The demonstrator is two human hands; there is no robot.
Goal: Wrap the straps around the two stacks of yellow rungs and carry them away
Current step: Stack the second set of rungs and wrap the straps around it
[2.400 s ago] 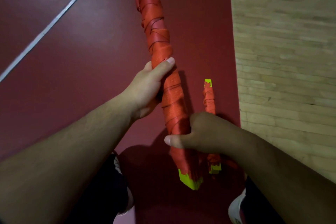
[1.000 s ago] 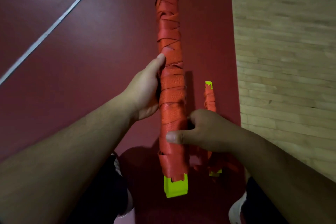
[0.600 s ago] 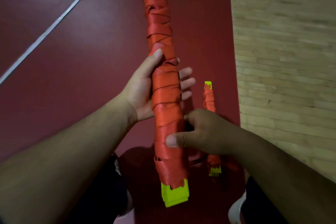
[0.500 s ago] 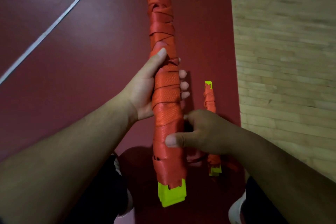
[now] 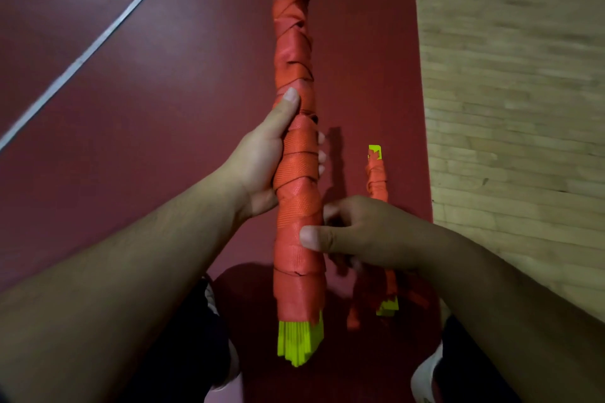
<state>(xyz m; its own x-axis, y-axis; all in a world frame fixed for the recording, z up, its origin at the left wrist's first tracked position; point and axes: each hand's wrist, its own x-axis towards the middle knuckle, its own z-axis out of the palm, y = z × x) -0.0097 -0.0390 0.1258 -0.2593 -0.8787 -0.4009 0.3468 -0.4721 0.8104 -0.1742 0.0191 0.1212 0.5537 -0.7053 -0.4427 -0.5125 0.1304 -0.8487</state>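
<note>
A long stack of yellow rungs wrapped in orange strap (image 5: 296,193) is held above the floor, running away from me, its yellow ends fanned out near my feet. My left hand (image 5: 262,160) grips it at mid length, thumb up along the wrap and fingers curled behind. My right hand (image 5: 357,235) holds the bundle lower down, thumb pressed on its front. The second wrapped stack (image 5: 378,180) lies on the floor to the right, partly hidden by my right hand; a loose strap end (image 5: 353,317) trails beside it.
I stand on dark red sports flooring (image 5: 163,101) with white lines (image 5: 98,42) at the left. Pale wooden flooring (image 5: 517,108) begins at the right. My shoes (image 5: 422,379) show at the bottom edge.
The held bundle has turned about its length, so the yellow ends now show edge-on and fanned. My left fingers have closed round it from a spread position. The floor bundle has not moved.
</note>
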